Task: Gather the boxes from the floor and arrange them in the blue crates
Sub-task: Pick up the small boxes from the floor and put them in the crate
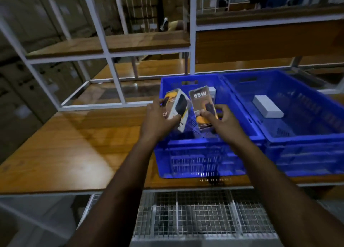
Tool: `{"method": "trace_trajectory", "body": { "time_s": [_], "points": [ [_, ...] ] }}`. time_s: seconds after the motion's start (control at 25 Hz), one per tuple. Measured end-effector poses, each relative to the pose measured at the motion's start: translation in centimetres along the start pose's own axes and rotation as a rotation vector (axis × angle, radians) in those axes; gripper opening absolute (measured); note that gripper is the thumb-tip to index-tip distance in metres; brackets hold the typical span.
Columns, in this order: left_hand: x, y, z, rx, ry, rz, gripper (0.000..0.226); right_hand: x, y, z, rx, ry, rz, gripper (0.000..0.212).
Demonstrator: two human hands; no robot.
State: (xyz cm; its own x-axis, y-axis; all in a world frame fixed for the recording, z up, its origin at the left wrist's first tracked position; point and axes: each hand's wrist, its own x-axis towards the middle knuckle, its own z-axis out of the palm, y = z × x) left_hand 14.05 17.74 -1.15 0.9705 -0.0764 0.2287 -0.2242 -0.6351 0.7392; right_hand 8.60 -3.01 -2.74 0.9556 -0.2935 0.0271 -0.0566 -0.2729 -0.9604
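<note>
Two blue crates stand side by side on a wooden shelf. Over the left crate [201, 151] my left hand [160, 119] grips a white box [177, 107] with orange and black print, tilted. My right hand [220, 116] holds a dark box [202, 100] marked 65W, upright and leaning, just right of the first. Both boxes hang above the crate's inside. A small white box corner [212, 90] shows behind the 65W box. The right crate [305, 135] holds one plain white box [268, 106] lying flat.
The wooden shelf [70, 153] stretches left of the crates. White metal rack posts [191, 42] and upper wooden shelves stand behind. A wire mesh panel [195, 213] lies below the shelf's front edge. Stacked cartons fill the dim left background.
</note>
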Motion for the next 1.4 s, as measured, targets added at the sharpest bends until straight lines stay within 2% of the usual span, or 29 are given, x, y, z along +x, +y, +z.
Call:
{"method": "trace_trajectory", "body": {
  "time_s": [0.12,0.2,0.28,0.36,0.4,0.44,0.52,0.64,0.72,0.8,0.92,1.12,1.24,1.4],
  "points": [
    [0.8,0.0,1.5,0.210,0.011,-0.019,0.069,3.1,0.5,-0.2,-0.366,-0.173,0.104,0.094],
    [1.3,0.4,2.1,0.409,-0.005,-0.015,0.064,4.4,0.8,-0.1,-0.569,-0.288,0.142,0.098],
    [1.7,1.0,3.0,0.602,-0.061,0.013,0.062,5.3,1.2,0.1,-0.756,-0.330,0.151,0.089],
    [1.8,1.4,4.2,0.742,-0.169,0.049,0.062,6.0,1.5,0.1,-0.957,-0.400,0.160,0.065],
    [2.0,1.4,4.7,0.784,-0.242,0.056,0.064,6.1,1.5,0.2,-1.028,-0.432,0.182,0.054],
    [2.1,1.3,5.2,0.803,-0.323,0.046,0.066,6.3,1.7,0.3,-1.079,-0.460,0.198,0.055],
    [2.2,0.8,5.6,0.797,-0.443,0.007,0.069,6.5,1.8,0.7,-1.160,-0.507,0.228,0.066],
    [2.4,0.3,5.5,0.750,-0.431,0.057,0.070,6.2,1.1,1.1,-1.206,-0.509,0.310,0.071],
    [2.2,0.1,5.1,0.699,-0.360,0.142,0.066,5.7,0.5,1.2,-1.218,-0.443,0.341,0.068],
    [2.1,-0.2,4.4,0.594,-0.285,0.210,0.060,5.0,0.0,1.6,-1.206,-0.288,0.304,0.057],
    [2.1,-0.9,3.0,0.457,-0.126,0.295,0.044,4.0,-0.5,2.9,-1.109,-0.040,0.151,0.049],
    [2.2,-2.5,0.3,0.280,0.052,0.278,0.029,3.2,-1.7,6.0,-0.863,0.149,-0.086,0.035],
    [2.2,-4.0,-1.4,0.245,0.093,0.218,0.023,2.9,-2.7,8.2,-0.620,0.127,-0.213,0.018],
    [1.6,-6.7,-4.0,0.231,0.169,0.099,0.021,1.5,-4.1,12.5,-0.388,-0.009,-0.476,0.008]
  ]
}}
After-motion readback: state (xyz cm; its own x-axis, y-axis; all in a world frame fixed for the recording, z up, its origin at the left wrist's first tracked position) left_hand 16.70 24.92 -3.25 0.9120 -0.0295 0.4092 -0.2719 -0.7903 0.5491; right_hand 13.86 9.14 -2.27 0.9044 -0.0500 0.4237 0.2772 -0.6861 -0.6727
